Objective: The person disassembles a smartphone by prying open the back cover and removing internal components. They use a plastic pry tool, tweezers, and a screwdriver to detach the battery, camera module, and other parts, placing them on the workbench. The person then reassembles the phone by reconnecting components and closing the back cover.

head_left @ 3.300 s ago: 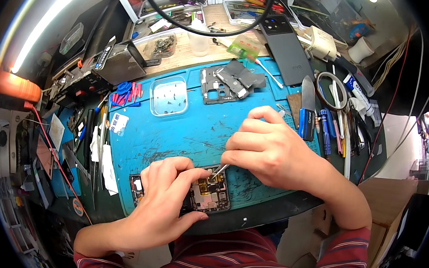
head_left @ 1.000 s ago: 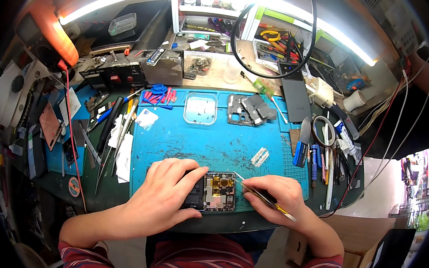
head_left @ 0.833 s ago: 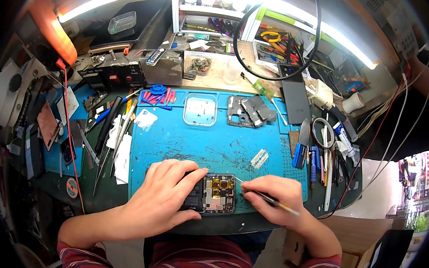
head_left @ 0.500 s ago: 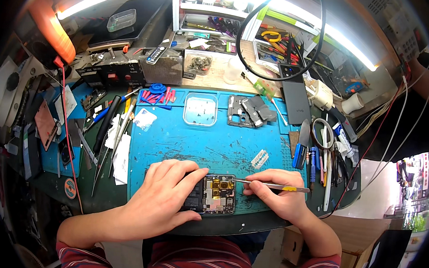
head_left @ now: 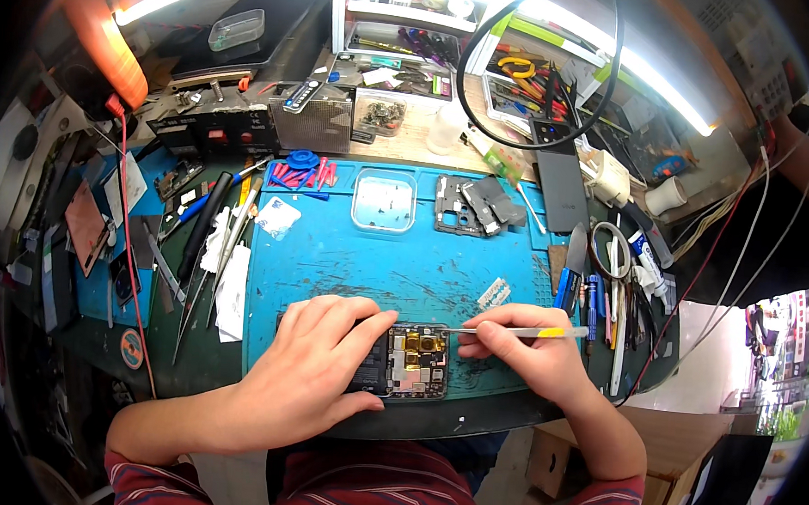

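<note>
Shifting the tweezers (head_left: 562,333) to a corner of the opened phone (head_left: 418,385)

In the head view, the right hand (head_left: 537,358) pinches the tweezers, now more level than before, which seems to suit this edge. The left hand (head_left: 310,362) spans the phone on the blue mat (head_left: 330,262); its grip's firmness I cannot tell.

blue mat (head_left: 321,258) | opened phone (head_left: 404,378) | clear tray (head_left: 381,184) | razor blade (head_left: 494,294) | dark plates (head_left: 492,208)

Left hand (head_left: 312,363) across opened phone (head_left: 409,364), right hand (head_left: 539,358) gripping tweezers (head_left: 557,333)
</note>
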`<state>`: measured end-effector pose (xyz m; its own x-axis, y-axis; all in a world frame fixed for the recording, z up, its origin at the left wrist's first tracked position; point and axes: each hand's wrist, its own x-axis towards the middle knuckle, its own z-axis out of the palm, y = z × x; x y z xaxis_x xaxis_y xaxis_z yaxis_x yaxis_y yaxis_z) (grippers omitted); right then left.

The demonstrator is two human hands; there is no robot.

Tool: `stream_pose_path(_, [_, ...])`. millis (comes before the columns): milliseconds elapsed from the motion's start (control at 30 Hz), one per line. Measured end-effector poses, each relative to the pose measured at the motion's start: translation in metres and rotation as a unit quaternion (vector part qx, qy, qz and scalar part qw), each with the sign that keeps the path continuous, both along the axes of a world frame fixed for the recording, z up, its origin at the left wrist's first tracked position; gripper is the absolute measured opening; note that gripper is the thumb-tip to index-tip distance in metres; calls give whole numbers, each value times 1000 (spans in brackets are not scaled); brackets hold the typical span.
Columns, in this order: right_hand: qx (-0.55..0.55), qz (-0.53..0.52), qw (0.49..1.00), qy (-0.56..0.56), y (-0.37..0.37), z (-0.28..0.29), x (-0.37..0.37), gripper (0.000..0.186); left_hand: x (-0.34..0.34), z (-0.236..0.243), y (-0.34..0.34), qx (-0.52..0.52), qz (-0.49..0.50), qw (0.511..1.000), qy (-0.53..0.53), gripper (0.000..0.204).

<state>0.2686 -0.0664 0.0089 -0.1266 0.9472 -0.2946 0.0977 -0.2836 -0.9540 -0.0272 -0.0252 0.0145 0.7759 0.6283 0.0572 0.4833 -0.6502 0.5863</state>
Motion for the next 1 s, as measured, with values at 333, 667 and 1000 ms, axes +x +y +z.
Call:
stream_pose_path(333, [-41, 52, 998, 14, 10, -1, 12, 28, 1, 1, 1, 1, -4, 1000, 5, 87])
stream_pose_path(667, [-67, 22, 994, 82, 13, -1, 18, 30, 5, 6, 2, 3, -9, 1000, 28, 84])
stream_pose_path(1000, [-62, 39, 997, 38, 13, -1, 11, 31, 6, 7, 0, 8, -9, 1000, 28, 84])
